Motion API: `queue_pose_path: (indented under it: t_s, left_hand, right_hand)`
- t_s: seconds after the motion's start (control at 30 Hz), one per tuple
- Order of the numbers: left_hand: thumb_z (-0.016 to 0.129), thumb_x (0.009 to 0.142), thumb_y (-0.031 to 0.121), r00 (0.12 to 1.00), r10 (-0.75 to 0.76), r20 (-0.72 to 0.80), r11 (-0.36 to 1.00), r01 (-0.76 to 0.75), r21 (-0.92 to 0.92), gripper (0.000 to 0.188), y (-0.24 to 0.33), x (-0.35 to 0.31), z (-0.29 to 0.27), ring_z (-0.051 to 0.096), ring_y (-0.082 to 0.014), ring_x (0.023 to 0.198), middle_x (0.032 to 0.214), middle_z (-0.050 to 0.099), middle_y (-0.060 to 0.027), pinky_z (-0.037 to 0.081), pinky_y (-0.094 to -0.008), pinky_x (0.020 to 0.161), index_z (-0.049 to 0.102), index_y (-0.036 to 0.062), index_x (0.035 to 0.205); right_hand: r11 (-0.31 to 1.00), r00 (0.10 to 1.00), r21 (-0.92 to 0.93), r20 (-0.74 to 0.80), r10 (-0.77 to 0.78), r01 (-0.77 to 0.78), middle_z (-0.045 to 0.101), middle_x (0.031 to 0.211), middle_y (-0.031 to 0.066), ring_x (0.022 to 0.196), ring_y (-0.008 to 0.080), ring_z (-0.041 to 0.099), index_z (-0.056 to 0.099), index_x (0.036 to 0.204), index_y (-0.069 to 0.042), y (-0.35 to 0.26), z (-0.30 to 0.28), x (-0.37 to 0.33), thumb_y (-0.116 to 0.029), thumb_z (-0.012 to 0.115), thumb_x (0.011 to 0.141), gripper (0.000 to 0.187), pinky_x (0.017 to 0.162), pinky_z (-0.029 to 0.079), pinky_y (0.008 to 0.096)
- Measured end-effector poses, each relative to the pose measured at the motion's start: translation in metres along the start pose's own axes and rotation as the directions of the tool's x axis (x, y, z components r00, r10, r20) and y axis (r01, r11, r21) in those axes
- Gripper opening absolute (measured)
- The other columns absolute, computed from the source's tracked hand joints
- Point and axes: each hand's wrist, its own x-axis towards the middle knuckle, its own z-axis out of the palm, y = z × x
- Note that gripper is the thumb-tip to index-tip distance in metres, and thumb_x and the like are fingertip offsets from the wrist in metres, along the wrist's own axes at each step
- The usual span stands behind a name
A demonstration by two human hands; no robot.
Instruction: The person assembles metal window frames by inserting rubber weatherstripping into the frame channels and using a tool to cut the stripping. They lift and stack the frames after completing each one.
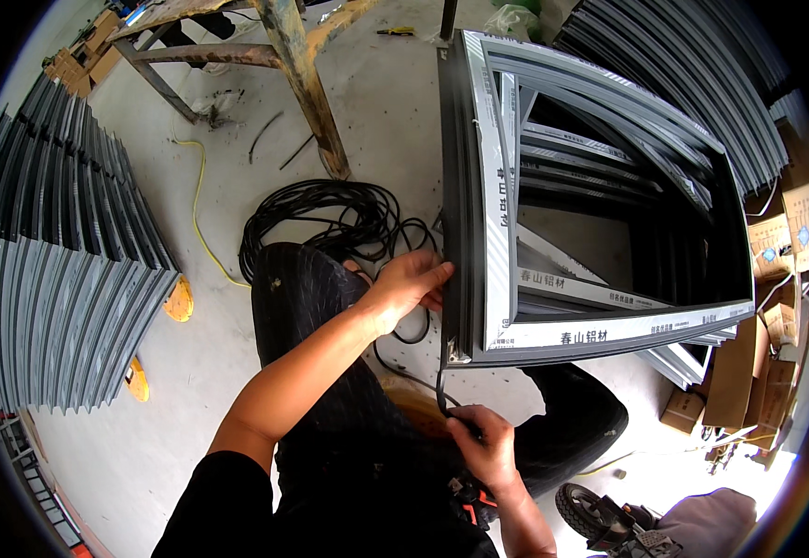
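Note:
A stack of dark grey metal window frames (502, 337), with white printed protective film, lies in front of me to the right. My left hand (409, 286) presses against the left outer side of the stack, thumb and fingers closed together; what they pinch is hidden. Below the near left corner, my right hand (486, 445) grips a thin black rubber strip (441, 386) that runs up to that corner. More of the strip lies in a loose coil (269, 219) on the floor, beyond my bent knee. Some of its loops pass under my left forearm and wrist.
At far left stands a tall stack of grey frames (69, 298) on yellow supports (179, 299). A rusty worktable leg (302, 84) rises behind the coil. Yellow cord (201, 191) crosses the floor. Grey profiles (674, 74), cartons (737, 377) and a small wheel (579, 510) sit rightward.

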Motion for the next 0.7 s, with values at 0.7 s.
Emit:
queue_pose_path:
  t_s: [0.7]
  left_hand:
    - [0.056,0.097,0.037,0.993,0.019,-0.115,0.999,-0.015,0.03,0.032,0.036,0.03,-0.002,0.056,-0.0085,0.065,0.076,0.061,-0.0001,0.045,-0.0236,0.058,0.061,0.0056,0.092]
  right_hand:
    - [0.969,0.983,-0.227,-0.124,-0.132,0.101,0.063,0.081,0.0096,0.068,0.0167,0.062,0.066,0.095,0.001,-0.034,-0.043,0.023,0.005,0.071,0.076,0.021,0.061,0.048,0.0255]
